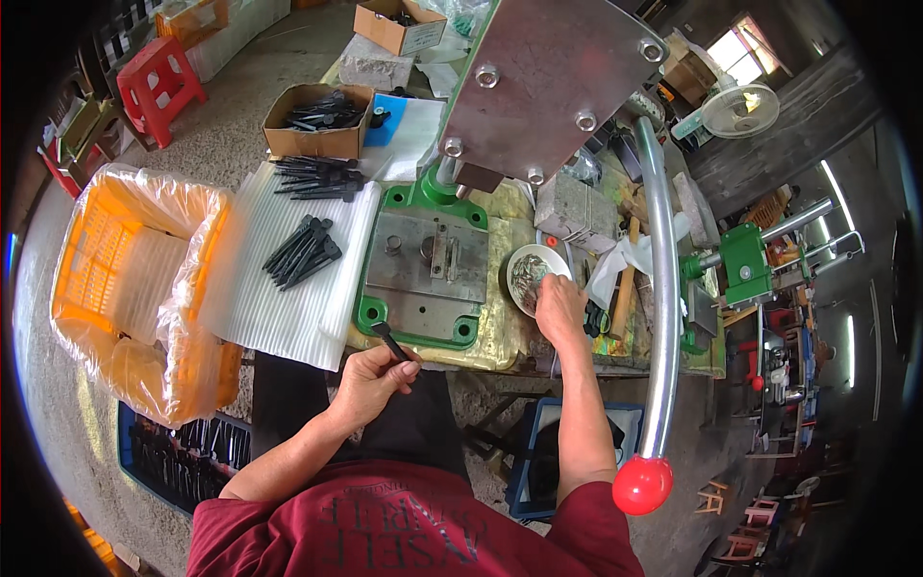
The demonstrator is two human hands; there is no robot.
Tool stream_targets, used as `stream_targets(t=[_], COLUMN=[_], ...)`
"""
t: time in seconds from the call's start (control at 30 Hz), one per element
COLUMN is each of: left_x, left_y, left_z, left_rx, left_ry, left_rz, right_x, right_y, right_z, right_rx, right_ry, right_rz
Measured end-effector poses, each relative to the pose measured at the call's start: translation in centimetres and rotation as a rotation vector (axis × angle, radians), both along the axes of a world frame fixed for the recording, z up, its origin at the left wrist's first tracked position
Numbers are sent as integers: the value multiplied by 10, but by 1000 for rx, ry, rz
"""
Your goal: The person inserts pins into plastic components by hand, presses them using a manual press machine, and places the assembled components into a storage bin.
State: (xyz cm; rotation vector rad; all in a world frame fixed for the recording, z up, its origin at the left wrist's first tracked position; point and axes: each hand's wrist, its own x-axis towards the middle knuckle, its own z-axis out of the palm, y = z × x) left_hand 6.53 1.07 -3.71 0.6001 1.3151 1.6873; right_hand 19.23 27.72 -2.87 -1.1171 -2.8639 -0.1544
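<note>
My left hand is closed around a black rod-like part with a wider flat head, held in front of the press's near edge. At a white bowl of small metal pins, my right hand reaches over the rim with its fingertips down among them; whether it pinches one is hidden. Between the hands stands a green hand press with a steel plate and small fixture on its base. Left of it, two piles of similar black parts lie on white foam sheet.
A long steel lever with a red ball hangs at my right. An orange crate lined with plastic stands left. Behind are a cardboard box of black parts and a concrete block. A wooden-handled hammer lies right of the bowl.
</note>
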Motion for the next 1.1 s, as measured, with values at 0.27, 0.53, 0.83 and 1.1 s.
stream_targets(t=[0.27, 0.53, 0.83, 1.1], left_x=[-2, 1, 1, 1], left_y=[-3, -2, -2, -2], left_z=[1, -3, -5, -5], left_rx=[-9, 0, -22, -26], left_ry=[10, 12, 32, 41], left_rz=[-10, -6, -4, -4], right_x=[12, 15, 7, 4], right_y=[2, 2, 2, 0], right_z=[-1, 5, 4, 11], right_rx=[-77, -91, -16, 42], right_ry=[334, 357, 140, -36], right_rz=[47, 68, -6, 61])
